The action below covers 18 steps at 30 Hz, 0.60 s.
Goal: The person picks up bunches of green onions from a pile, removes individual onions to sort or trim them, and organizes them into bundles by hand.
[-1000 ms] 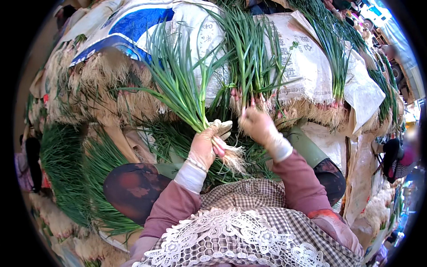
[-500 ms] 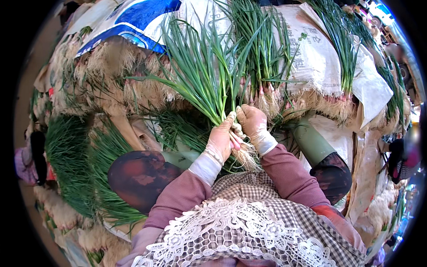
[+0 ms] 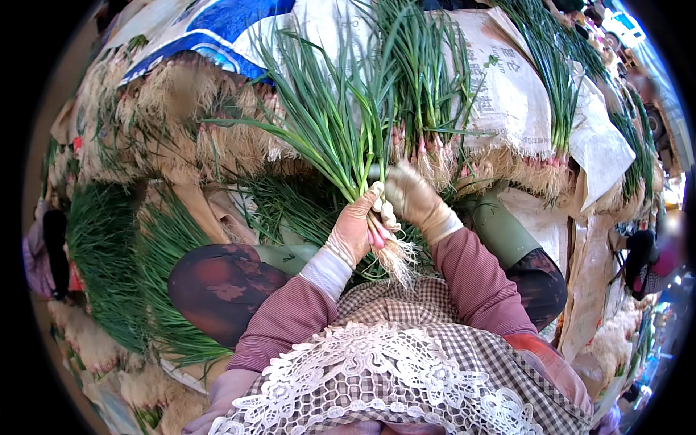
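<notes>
My gloved left hand (image 3: 355, 225) is wrapped round a bunch of green garlic (image 3: 355, 138). Its long flat leaves fan up and away from me, while the pink bulbs and pale roots hang out below my fist. Just to the right, my gloved right hand (image 3: 417, 194) is at the stems, blurred by motion. Its fingers are too smeared to show whether they grip a stem.
A second bunch of green garlic (image 3: 429, 87) lies on white woven sacking (image 3: 500, 94) beyond my hands. Rooted stalks (image 3: 174, 109) are piled under a blue and white sheet (image 3: 239, 32). Leafy heaps (image 3: 109, 254) lie at the left, beside my bent knee (image 3: 225, 290).
My right hand has shifted slightly and become blurred near the stems. The left hand keeps its hold on the bunch, whose roots now hang a little lower.
</notes>
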Each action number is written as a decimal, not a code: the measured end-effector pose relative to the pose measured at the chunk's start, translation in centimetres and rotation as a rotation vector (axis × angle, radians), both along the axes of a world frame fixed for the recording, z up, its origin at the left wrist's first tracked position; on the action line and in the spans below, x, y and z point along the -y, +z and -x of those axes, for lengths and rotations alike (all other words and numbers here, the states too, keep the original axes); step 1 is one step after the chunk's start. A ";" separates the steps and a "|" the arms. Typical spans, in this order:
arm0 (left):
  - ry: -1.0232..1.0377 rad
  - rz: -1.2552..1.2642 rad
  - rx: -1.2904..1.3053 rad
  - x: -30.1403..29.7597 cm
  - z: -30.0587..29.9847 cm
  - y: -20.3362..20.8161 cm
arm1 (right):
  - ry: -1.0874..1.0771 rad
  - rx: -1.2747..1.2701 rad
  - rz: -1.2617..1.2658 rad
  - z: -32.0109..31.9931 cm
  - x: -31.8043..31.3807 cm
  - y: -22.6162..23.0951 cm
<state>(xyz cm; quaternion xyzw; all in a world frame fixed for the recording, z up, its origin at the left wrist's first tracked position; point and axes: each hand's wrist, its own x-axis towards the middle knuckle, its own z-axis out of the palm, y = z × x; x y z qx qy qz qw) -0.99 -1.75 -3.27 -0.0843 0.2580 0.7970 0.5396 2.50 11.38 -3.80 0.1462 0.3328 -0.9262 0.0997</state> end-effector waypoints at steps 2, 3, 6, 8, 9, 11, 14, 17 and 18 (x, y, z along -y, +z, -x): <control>-0.038 -0.139 0.040 0.2 -0.2 -0.1 | -0.208 -0.054 0.208 1.2 0.3 1.4; -0.057 -0.183 0.045 0.2 -0.3 0.3 | -0.301 0.003 0.195 1.6 0.5 1.1; -0.034 -0.203 0.047 -0.2 -0.5 1.1 | -0.226 0.114 -1.106 0.5 1.3 -1.4; -0.005 -0.210 0.068 -0.3 -0.7 1.4 | 0.473 0.385 -1.672 -0.4 0.7 -2.7; 0.008 -0.217 0.060 -0.3 -0.7 1.7 | 1.008 0.540 -1.702 -0.6 0.2 -3.4; 0.107 -0.025 0.051 -0.3 -0.8 1.8 | 1.244 0.448 -1.693 -2.0 0.3 -2.6; 0.035 0.172 0.076 0.4 0.2 -0.3 | 0.418 0.336 -1.954 -0.4 -0.7 0.6; -0.171 0.107 -0.006 0.1 0.0 0.4 | 0.020 0.565 -2.070 2.0 -3.6 4.7; -0.204 -0.025 -0.054 0.0 -0.1 0.8 | 0.165 0.585 -2.090 2.6 -5.2 4.2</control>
